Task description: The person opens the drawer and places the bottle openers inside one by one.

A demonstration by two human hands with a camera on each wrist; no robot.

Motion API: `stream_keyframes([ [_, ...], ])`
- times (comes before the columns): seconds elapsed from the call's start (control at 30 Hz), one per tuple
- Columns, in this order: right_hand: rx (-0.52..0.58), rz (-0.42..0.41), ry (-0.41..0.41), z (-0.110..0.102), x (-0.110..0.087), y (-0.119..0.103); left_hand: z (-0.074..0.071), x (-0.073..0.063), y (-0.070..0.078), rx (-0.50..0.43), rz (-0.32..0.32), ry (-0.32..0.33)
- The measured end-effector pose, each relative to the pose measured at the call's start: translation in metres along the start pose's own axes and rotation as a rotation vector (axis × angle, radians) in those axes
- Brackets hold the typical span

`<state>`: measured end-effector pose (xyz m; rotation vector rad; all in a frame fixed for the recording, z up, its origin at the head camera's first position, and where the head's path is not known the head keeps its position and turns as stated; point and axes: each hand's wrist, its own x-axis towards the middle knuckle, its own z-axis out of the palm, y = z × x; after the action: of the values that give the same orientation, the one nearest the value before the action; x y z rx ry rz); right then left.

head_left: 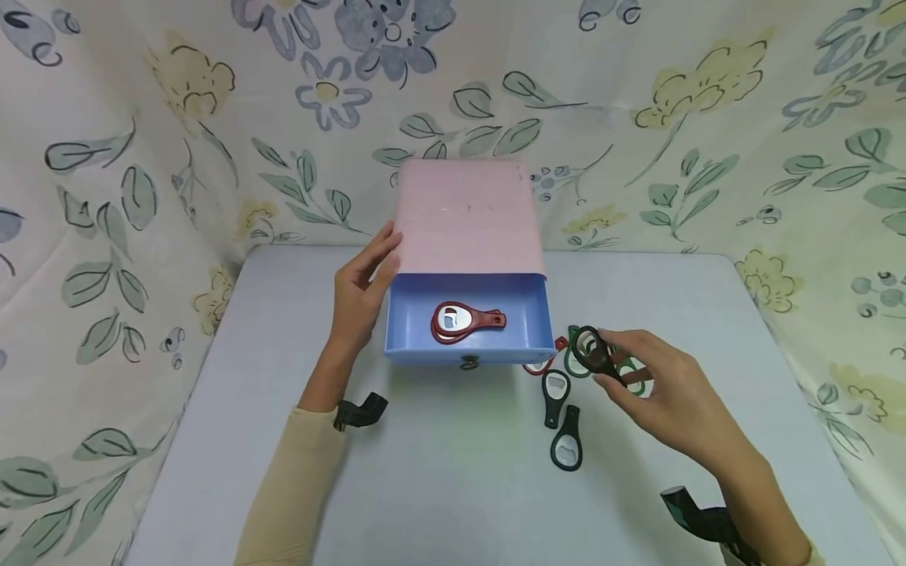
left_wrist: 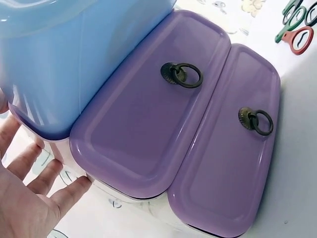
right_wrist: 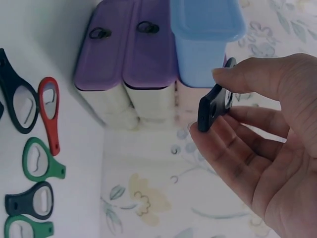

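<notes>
A small chest of drawers with a pink top [head_left: 467,216] stands on the table, its blue top drawer [head_left: 527,334] pulled out. Inside that drawer, red bottle openers [head_left: 487,319] lie stacked at the middle. My left hand [head_left: 359,295] rests against the chest's left side, fingers spread along it. Between thumb and fingers, my right hand [head_left: 665,389] pinches a black bottle opener [right_wrist: 212,109], raised above the table right of the drawer. Under and near it lie loose bottle openers: red [right_wrist: 49,116], green [right_wrist: 48,168] and black [head_left: 567,428]. The right hand partly covers some in the head view.
Two purple drawers [left_wrist: 133,119] below the blue one are closed, each with a ring pull [left_wrist: 187,76]. A flowered cloth [head_left: 602,157] hangs behind and beside the white table [head_left: 425,472].
</notes>
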<state>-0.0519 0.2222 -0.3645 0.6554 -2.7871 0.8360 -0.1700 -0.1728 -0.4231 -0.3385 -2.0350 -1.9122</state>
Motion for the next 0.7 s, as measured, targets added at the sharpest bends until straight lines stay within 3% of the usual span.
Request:
stream_keyframes([
  [0.2, 0.005, -0.050, -0.022, -0.008, 0.015, -0.007, -0.002, -0.001, 0.002, 0.011, -0.009, 0.008],
  [0.7, 0.020, -0.056, -0.040, -0.016, 0.031, -0.018, 0.004, -0.002, 0.002, 0.030, -0.012, 0.014],
])
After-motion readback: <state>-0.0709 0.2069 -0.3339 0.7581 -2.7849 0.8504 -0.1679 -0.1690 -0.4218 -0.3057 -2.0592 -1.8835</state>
